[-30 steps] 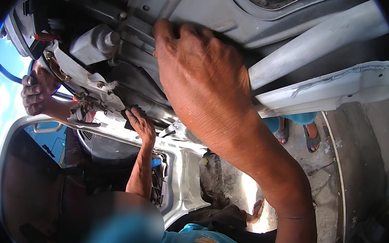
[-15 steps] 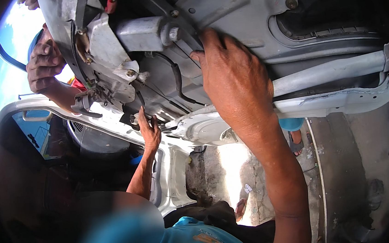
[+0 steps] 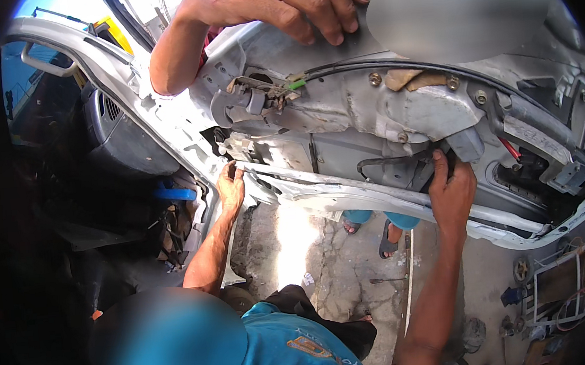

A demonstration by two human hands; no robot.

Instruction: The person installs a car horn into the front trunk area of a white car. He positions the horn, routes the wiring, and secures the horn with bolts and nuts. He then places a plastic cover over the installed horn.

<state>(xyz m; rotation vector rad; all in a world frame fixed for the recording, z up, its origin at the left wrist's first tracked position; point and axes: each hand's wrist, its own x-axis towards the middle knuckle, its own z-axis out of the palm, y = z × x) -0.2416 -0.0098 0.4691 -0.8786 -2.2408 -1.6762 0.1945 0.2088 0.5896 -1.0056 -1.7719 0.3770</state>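
Observation:
A stripped white vehicle door (image 3: 308, 198) stands in front of me, its grey inner metal and mechanism bare. My left hand (image 3: 230, 188) is at the lower edge on the hinge side, with fingertips closed there; what they pinch is too small to tell. Bolted to the door is a grey metal housing (image 3: 439, 110), with a black cable (image 3: 393, 64) curving above it. My right hand (image 3: 453, 186) is closed just below this housing, thumb up, and the part behind its fingers is hidden. From the far side, a co-worker's hand (image 3: 291, 5) rests over the upper part of the door.
To the left is the dark cabin with its dashboard (image 3: 122, 142) and a blue object (image 3: 175, 193). A sandalled foot (image 3: 389, 240) shows beneath the door. On the ground at right stands a white metal frame (image 3: 535, 293) among loose items. Blurred patches hide some areas.
My view has shifted, showing more of the door. My right hand has moved down below the housing. The co-worker's hand has come over the door's upper part. My left hand stays near the hinge side.

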